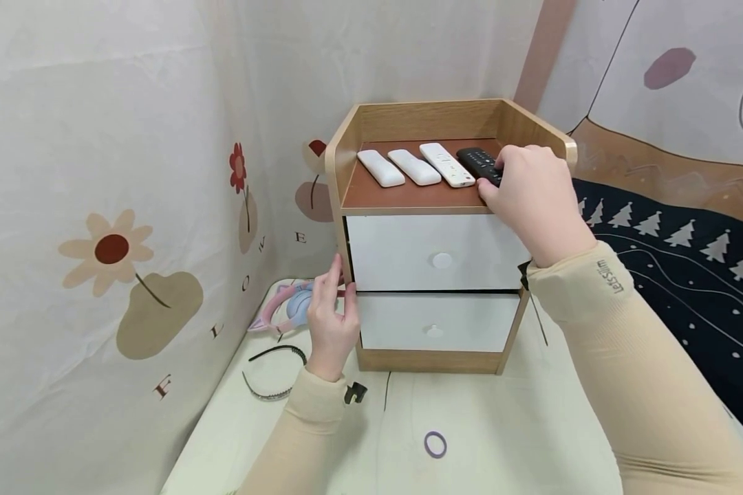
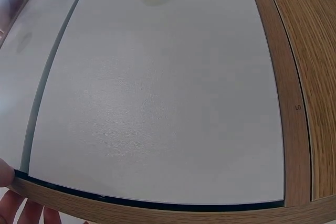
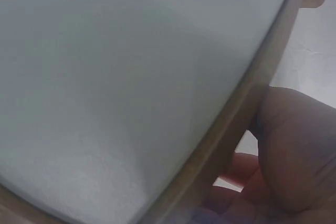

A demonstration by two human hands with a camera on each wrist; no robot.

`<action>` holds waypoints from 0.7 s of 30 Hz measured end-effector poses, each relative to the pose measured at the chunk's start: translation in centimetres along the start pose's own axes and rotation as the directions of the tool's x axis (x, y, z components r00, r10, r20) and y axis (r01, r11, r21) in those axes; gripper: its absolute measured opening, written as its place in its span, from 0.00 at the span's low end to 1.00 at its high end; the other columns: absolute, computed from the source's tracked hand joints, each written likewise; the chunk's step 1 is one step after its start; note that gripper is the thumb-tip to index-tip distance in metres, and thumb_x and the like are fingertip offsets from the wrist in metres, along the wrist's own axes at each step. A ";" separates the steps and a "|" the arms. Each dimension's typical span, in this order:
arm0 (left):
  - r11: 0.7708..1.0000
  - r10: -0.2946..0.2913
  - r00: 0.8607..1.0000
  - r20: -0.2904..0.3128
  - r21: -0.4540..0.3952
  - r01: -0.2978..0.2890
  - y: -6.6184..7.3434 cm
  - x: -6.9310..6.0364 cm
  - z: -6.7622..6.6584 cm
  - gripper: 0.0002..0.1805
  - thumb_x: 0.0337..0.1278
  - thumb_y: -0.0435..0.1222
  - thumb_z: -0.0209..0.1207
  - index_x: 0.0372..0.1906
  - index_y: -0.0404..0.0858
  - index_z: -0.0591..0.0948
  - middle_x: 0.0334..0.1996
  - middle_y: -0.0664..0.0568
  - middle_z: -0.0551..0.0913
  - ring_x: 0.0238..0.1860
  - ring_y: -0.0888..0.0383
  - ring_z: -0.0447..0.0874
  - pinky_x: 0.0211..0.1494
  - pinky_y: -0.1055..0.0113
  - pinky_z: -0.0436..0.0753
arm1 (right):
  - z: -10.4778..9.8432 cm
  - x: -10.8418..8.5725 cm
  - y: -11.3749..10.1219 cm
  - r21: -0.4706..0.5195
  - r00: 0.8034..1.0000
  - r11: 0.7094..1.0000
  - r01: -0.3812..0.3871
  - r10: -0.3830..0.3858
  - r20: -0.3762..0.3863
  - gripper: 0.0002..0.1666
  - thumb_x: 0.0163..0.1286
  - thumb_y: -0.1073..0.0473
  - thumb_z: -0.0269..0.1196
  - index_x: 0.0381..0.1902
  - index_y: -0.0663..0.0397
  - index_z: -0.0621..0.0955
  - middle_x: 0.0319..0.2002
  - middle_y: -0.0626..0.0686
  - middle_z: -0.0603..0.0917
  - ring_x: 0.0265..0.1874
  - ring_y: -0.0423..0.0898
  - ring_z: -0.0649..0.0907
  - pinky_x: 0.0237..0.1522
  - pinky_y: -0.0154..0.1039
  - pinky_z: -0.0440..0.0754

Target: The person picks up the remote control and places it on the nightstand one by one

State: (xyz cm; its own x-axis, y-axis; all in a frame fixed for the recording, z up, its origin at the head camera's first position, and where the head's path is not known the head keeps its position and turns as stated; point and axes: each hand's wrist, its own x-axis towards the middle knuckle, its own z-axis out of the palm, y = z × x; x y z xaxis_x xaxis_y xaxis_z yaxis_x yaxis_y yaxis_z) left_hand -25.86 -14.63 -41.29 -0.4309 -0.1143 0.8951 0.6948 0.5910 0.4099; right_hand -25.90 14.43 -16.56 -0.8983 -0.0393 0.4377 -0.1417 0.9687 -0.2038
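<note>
A small wooden cabinet with two white drawers, the upper one and the lower one, stands on the bed-like surface. On its brown top shelf lie three white remote controls and a black remote control in a row. My right hand grips the near right part of the black remote, covering that end. In the right wrist view, the hand shows beyond a wooden edge; the remote is out of sight there. With fingers extended, my left hand touches the cabinet's left side.
Cat-ear headphones in pink and blue lie left of the cabinet, a dark toothed headband nearer. A purple ring lies in front. Printed curtains hang behind and left; dark tree-patterned fabric is on the right.
</note>
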 end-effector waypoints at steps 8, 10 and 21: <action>1.000 0.015 1.000 -0.005 -0.009 -0.015 0.1 0.0 0.3 0.32 0.76 0.25 0.61 0.80 0.32 0.73 0.50 0.34 0.83 0.49 0.42 0.88 0.46 0.49 0.93 | 0.2 1.8 0.7 0.001 0.998 1.000 0.014 -0.014 0.068 0.31 0.82 0.46 0.60 0.67 0.67 0.82 0.64 0.73 0.84 0.64 0.69 0.80 0.67 0.68 0.80; 1.000 0.013 1.000 -0.003 -0.010 -0.013 0.2 0.0 0.3 0.31 0.76 0.25 0.61 0.80 0.32 0.73 0.50 0.34 0.83 0.48 0.42 0.88 0.46 0.49 0.93 | 0.2 2.1 0.8 0.004 0.997 1.000 0.026 -0.026 0.078 0.31 0.82 0.46 0.59 0.68 0.66 0.82 0.65 0.72 0.84 0.66 0.70 0.80 0.70 0.69 0.78; 1.000 -0.006 1.000 0.008 -0.010 0.006 0.2 0.0 0.3 0.31 0.77 0.26 0.60 0.81 0.32 0.72 0.50 0.34 0.82 0.49 0.42 0.88 0.48 0.49 0.93 | 0.7 3.4 1.3 0.061 0.991 0.997 0.042 -0.049 0.125 0.33 0.81 0.46 0.56 0.74 0.62 0.80 0.71 0.69 0.82 0.73 0.70 0.77 0.78 0.67 0.74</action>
State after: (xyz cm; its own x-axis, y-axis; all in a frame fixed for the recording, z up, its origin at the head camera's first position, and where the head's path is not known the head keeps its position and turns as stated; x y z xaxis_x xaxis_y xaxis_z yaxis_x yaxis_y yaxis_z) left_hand -25.86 -14.28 -41.20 -0.4400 -0.1112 0.8911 0.6980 0.5820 0.4172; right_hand -29.38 15.35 -15.95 -0.9352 -0.1173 0.3343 -0.2044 0.9493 -0.2388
